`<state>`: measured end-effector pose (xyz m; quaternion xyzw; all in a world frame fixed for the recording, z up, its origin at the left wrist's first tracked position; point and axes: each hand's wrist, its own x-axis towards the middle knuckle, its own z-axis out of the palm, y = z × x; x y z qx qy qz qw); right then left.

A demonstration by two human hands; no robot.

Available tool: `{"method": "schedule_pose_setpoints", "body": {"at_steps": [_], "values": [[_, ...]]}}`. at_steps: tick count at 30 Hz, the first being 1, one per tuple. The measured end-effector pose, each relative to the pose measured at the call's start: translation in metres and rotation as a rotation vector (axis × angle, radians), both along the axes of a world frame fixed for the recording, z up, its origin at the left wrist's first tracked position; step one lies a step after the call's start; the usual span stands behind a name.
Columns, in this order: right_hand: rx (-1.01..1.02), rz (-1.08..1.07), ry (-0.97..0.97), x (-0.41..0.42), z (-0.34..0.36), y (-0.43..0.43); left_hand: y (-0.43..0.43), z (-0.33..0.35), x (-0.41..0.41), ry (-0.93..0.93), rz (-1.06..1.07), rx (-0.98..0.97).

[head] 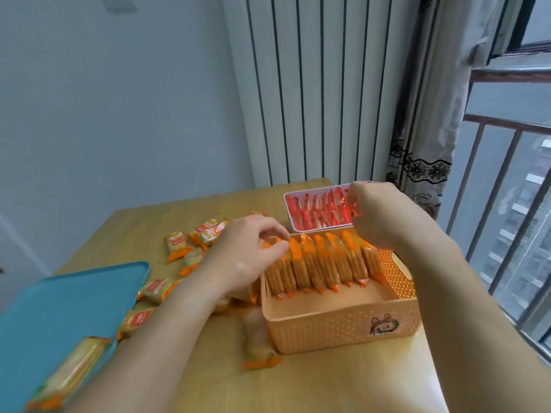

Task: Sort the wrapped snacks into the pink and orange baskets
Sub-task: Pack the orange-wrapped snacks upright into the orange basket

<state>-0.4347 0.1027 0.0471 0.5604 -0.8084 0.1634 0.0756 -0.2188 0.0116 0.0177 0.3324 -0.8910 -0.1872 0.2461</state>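
Note:
The orange basket (343, 323) stands in front of me with a row of orange-wrapped cracker packs (322, 263) upright along its far side. My left hand (247, 257) pinches the top of the leftmost pack in that row. Behind it the pink basket (286, 204) holds a row of red-wrapped snacks (316, 213). At that row's right end, my right hand (378, 213) grips a red-wrapped snack (351, 208). Loose orange-wrapped snacks (190, 242) lie scattered on the table to the left.
A teal tray (59, 308) sits at the near left with one wrapped pack (71, 374) on its edge. Another pack (256, 347) lies just left of the orange basket. Radiator, curtain and window stand behind and to the right of the wooden table (328, 383).

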Motion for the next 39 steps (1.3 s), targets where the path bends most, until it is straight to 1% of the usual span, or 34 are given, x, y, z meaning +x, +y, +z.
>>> {"method": "schedule_pose_setpoints", "body": {"at_steps": [1,2,5,8,10,14,16,18,20,22,24,26,28,30,32,34,36,39], "values": [[-0.042,0.023,0.002,0.008,0.001,-0.001,-0.004,-0.002,0.013,0.004,0.030,0.013],[-0.064,0.091,-0.010,0.027,0.003,-0.006,-0.008,-0.004,0.038,0.003,0.082,0.033],[-0.061,0.279,-0.121,0.076,0.009,-0.019,-0.020,-0.016,0.091,-0.080,0.228,0.086],[0.049,0.447,-0.187,0.125,0.004,-0.045,-0.026,-0.028,0.135,-0.226,0.322,0.132],[0.209,0.473,-0.149,0.153,-0.011,-0.066,-0.027,-0.039,0.150,-0.326,0.323,0.108],[0.538,0.396,0.111,0.194,-0.051,-0.094,-0.033,-0.062,0.161,-0.451,0.366,0.110],[0.596,0.362,0.165,0.200,-0.065,-0.098,-0.037,-0.070,0.162,-0.539,0.354,0.102],[0.572,0.329,0.176,0.203,-0.070,-0.098,-0.039,-0.075,0.165,-0.568,0.346,0.058],[0.538,0.309,0.209,0.206,-0.067,-0.097,-0.039,-0.079,0.167,-0.557,0.349,0.017],[0.518,0.295,0.224,0.208,-0.054,-0.093,-0.039,-0.080,0.169,-0.521,0.329,0.033],[0.453,0.288,0.153,0.208,-0.035,-0.085,-0.041,-0.076,0.176,-0.478,0.322,0.099],[0.429,0.266,0.059,0.207,-0.023,-0.075,-0.048,-0.067,0.184,-0.396,0.367,0.172],[0.523,0.228,0.065,0.212,-0.026,-0.065,-0.054,-0.057,0.191,-0.259,0.431,0.254],[0.654,0.188,0.133,0.223,-0.045,-0.055,-0.052,-0.051,0.188,-0.184,0.449,0.271],[0.700,0.153,0.208,0.232,-0.066,-0.051,-0.047,-0.052,0.174,-0.188,0.406,0.202],[0.672,0.101,0.239,0.237,-0.082,-0.052,-0.043,-0.057,0.154,-0.199,0.318,0.128],[0.658,0.025,0.209,0.242,-0.089,-0.053,-0.041,-0.063,0.135,-0.258,0.223,0.064],[0.638,-0.070,0.115,0.249,-0.093,-0.047,-0.041,-0.069,0.117,-0.404,0.154,0.016]]}}
